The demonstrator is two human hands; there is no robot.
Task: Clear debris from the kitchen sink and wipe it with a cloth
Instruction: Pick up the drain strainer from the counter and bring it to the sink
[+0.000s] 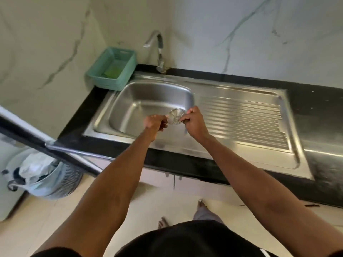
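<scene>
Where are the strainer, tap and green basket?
strainer [175, 116], head view, centre of the metal disc held between both hands
tap [160, 52], head view, upright neck
green basket [128, 68], head view, right wall

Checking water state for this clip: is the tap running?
No, the tap shows no stream, while both hands hold the strainer over the sink.

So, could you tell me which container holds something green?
The teal basket beside the tap, with a green pad inside; the floor bin holds pale bags.
</scene>
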